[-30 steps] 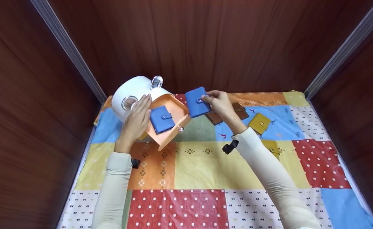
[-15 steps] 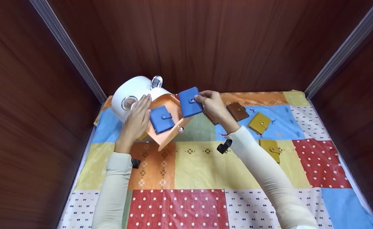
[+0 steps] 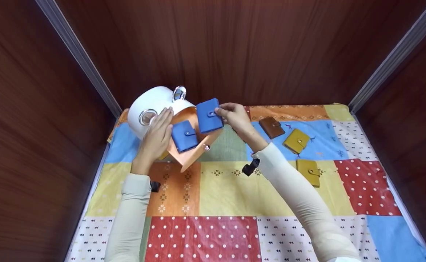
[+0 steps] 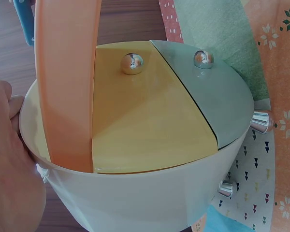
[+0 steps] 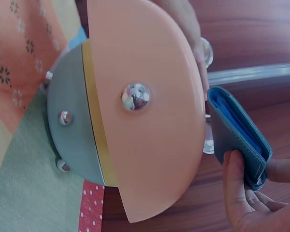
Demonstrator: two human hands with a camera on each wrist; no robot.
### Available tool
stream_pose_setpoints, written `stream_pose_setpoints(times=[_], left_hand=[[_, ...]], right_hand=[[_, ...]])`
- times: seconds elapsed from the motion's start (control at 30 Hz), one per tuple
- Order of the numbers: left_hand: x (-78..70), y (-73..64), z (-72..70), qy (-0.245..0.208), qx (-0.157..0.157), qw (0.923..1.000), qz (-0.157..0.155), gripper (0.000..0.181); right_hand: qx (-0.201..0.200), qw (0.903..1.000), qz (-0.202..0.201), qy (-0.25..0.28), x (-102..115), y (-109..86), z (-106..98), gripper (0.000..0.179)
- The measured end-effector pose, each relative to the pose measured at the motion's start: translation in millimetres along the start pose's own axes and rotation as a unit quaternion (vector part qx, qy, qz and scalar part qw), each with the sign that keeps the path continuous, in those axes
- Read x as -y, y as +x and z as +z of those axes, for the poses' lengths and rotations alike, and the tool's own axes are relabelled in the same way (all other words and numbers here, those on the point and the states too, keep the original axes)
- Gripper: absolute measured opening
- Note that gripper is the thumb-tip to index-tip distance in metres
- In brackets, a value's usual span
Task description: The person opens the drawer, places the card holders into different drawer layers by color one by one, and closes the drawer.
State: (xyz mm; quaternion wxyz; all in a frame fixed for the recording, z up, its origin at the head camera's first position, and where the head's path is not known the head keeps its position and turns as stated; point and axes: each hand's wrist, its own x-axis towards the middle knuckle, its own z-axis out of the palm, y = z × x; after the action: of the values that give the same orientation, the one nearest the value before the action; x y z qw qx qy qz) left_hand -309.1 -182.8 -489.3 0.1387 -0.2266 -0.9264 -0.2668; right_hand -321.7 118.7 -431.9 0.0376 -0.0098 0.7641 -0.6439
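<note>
Blue wallet (image 3: 207, 117) was in your right hand (image 3: 239, 120), held over the right part of the orange drawer (image 3: 192, 157). Thumb sat on its front, other fingers behind: tight pinch at the edge. Your left hand (image 3: 157, 134) lay against the white box (image 3: 151, 98), beside the drawer, fingers straight and together, gripping nothing. Orange drawer was pulled out; a second blue wallet (image 3: 184, 136) lay in it, next to your left hand. Left wrist view had the yellow drawer (image 4: 150, 111) and green drawer (image 4: 200, 92) pushed in below. Off to your right on the patchwork cloth (image 3: 231, 189): brown wallet (image 3: 271, 127), upper yellow wallet (image 3: 295, 142), lower yellow wallet (image 3: 306, 173), all well apart from the box.
</note>
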Motion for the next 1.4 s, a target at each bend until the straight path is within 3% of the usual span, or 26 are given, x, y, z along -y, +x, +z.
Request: stream_pose_setpoints(times=[0.3,1.03,1.2,1.4], left_hand=[[-1.4,0.7,-0.6,0.001,0.0,1.0,0.004,0.054],[0.4,0.3,-1.1,0.001,0.016,0.9999,-0.007,0.054],[0.0,0.0,-1.0,-0.001,0.007,1.0,-0.001,0.054],[-0.3,-0.2,-0.8,0.0,0.011,0.9999,-0.002,0.054]], right_hand=[[0.007,0.9999,-0.012,-0.002,4,3.8,16,0.034],[0.048,0.9952,-0.007,-0.085,-6,11.8,36,0.033],[0.055,0.988,-0.036,-0.14,-7,13.7,38,0.032],[0.036,0.9699,-0.089,-0.224,-12,14.3,38,0.032]])
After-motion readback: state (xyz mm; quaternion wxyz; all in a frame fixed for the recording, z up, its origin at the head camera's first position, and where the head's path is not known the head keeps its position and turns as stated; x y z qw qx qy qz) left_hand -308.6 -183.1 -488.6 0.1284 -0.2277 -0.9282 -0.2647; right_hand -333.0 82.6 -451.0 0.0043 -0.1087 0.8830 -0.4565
